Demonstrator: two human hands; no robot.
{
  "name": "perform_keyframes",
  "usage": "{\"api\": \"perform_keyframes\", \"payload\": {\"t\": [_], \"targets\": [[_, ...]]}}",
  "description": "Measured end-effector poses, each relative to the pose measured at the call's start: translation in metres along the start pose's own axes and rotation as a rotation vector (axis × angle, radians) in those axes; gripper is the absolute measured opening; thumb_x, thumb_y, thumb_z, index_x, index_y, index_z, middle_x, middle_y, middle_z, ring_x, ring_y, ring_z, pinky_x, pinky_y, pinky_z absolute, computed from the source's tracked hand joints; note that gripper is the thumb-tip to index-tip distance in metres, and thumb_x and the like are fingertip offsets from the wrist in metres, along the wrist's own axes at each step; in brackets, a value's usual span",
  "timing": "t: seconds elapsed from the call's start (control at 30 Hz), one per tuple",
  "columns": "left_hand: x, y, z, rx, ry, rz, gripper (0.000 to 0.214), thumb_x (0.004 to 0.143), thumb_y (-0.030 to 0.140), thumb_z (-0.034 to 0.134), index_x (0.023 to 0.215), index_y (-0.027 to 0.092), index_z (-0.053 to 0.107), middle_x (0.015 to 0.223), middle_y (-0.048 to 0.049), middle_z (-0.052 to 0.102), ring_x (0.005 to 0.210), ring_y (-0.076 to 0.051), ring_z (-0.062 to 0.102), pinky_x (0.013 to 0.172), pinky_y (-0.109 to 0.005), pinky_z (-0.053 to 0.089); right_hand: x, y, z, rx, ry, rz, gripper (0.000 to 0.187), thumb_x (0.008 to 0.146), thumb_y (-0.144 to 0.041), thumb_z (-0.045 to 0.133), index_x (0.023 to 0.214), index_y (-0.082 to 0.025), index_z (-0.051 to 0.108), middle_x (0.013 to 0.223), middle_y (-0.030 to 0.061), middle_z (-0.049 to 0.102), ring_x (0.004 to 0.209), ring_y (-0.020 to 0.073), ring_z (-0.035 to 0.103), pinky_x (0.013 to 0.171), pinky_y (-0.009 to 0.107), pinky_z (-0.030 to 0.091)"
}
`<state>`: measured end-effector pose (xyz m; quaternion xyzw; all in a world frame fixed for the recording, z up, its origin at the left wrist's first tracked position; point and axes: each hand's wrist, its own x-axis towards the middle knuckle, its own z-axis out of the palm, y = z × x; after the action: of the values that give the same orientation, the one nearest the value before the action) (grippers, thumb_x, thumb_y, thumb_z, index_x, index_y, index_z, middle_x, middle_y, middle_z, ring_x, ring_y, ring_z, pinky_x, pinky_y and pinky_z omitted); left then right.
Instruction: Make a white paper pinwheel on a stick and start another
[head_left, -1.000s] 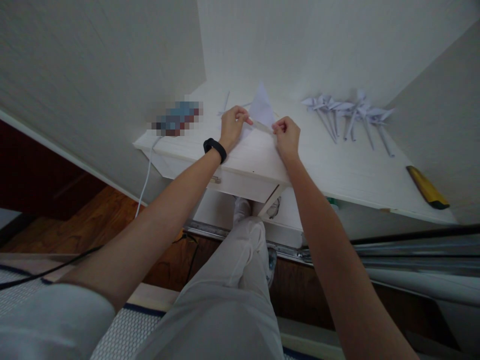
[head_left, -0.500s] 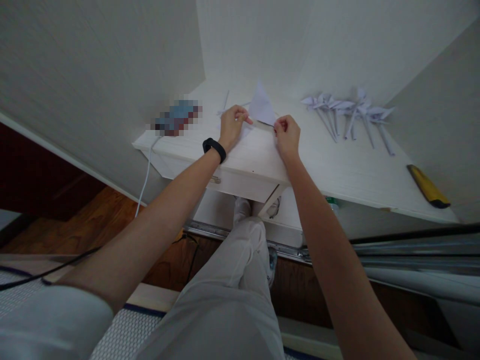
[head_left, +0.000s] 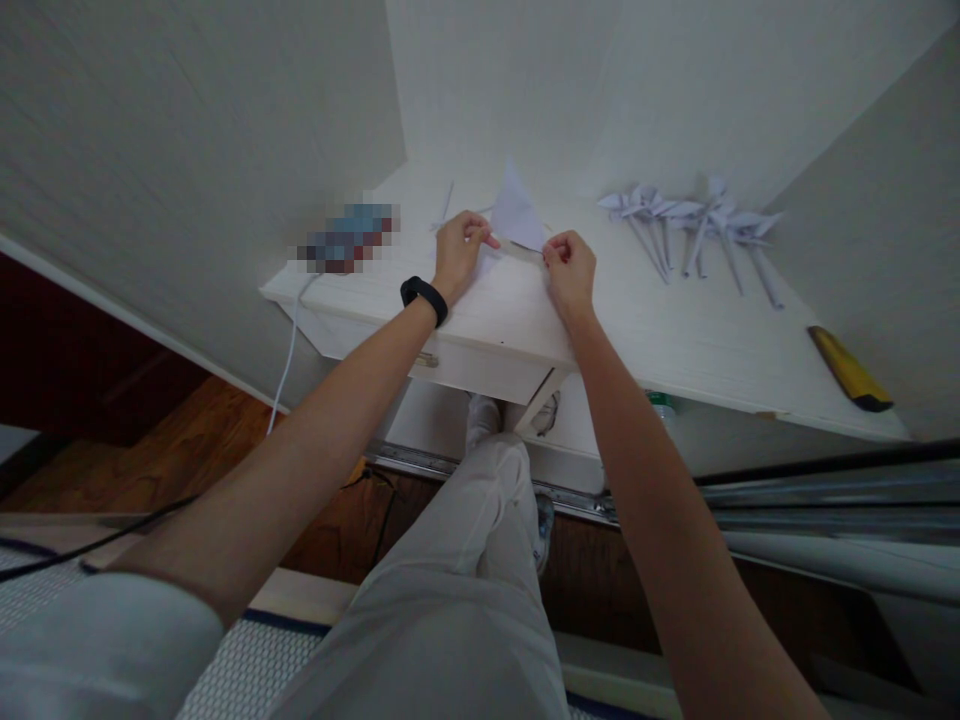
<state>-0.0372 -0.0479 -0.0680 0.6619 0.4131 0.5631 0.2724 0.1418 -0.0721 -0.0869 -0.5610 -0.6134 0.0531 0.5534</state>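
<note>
Both my hands are on a white folded paper (head_left: 516,212) above the white desk (head_left: 675,340). My left hand (head_left: 457,252), with a black band at the wrist, pinches the paper's lower left edge. My right hand (head_left: 570,272) pinches its lower right edge with curled fingers. A triangular flap of the paper stands up between the two hands. A thin rolled paper stick (head_left: 446,203) lies just behind my left hand.
Several folded paper pinwheels on sticks (head_left: 694,225) lie at the desk's back right. A yellow and black tool (head_left: 847,368) rests near the right edge. A blurred object (head_left: 349,237) with a white cable (head_left: 289,345) sits at the left. My crossed leg (head_left: 480,540) is below the desk.
The hands and paper stay nearly in place. The view has shifted slightly, and the fingers have adjusted their pinch along the paper's lower edge.
</note>
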Motion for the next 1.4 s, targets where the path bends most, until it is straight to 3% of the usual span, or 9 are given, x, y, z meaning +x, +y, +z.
{"api": "perform_keyframes", "payload": {"t": [0.37, 1.4], "targets": [[0.0011, -0.0048, 0.0021, -0.004, -0.078, 0.011, 0.009, 0.08, 0.029, 0.054, 0.076, 0.021, 0.057, 0.072, -0.0035, 0.069, 0.084, -0.02, 0.063, 0.09, -0.037, 0.043, 0.0011, -0.0008, 0.002, 0.064, -0.025, -0.011, 0.03, 0.082, -0.049, 0.048, 0.078, -0.02, 0.054, 0.074, 0.0004, 0.055, 0.075, 0.0123, 0.055, 0.071, 0.027, 0.044], [-0.0002, -0.0017, 0.002, -0.009, -0.102, 0.011, 0.009, 0.079, 0.029, 0.054, 0.075, 0.021, 0.057, 0.069, -0.004, 0.068, 0.082, -0.02, 0.063, 0.087, -0.037, 0.045, 0.0026, 0.0035, 0.0045, 0.021, 0.007, -0.034, 0.032, 0.082, -0.051, 0.047, 0.073, -0.021, 0.052, 0.07, -0.0004, 0.055, 0.068, 0.012, 0.053, 0.067, 0.027, 0.045]]}}
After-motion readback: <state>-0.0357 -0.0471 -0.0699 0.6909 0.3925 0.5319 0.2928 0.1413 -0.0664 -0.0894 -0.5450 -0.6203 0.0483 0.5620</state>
